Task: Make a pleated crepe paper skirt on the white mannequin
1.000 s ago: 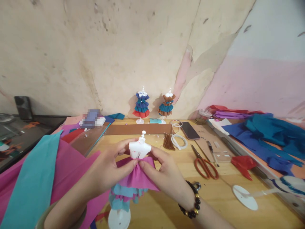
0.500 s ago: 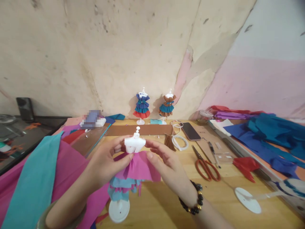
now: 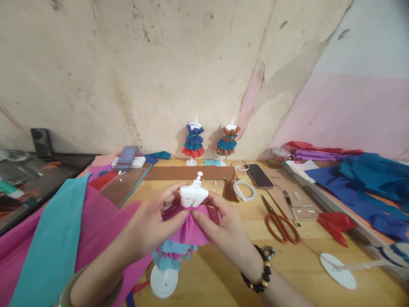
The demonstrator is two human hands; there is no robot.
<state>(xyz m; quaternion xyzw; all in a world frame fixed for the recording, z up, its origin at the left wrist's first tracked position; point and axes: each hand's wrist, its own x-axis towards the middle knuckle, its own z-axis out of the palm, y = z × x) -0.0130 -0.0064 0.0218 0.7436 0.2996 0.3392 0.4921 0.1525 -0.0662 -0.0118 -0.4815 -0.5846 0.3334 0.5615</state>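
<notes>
Between my hands is a small white dress form (image 3: 193, 194) on a round white base (image 3: 164, 282), tilted with its neck knob away from me. A gathered pink fabric layer (image 3: 191, 230) wraps its waist, over blue and pink ruffles (image 3: 174, 251). My left hand (image 3: 150, 217) is closed on the pink fabric at the waist, thumb in front and fingers behind. On the other side my right hand (image 3: 223, 219) pinches the same fabric, its thumb close to the left thumb. The fingers behind the form are partly hidden.
Two dressed miniature forms, one blue (image 3: 193, 138) and one brown (image 3: 228, 140), stand by the wall. Scissors (image 3: 278, 224), a phone (image 3: 260, 175) and a white cord coil (image 3: 244, 191) lie right of centre. Pink cloth (image 3: 102, 226) covers the left; another form's base (image 3: 338, 271) is at right.
My right thumb has moved inward along the waist, nearer my left thumb, and the pink fabric is bunched more tightly. The whole view has shifted slightly.
</notes>
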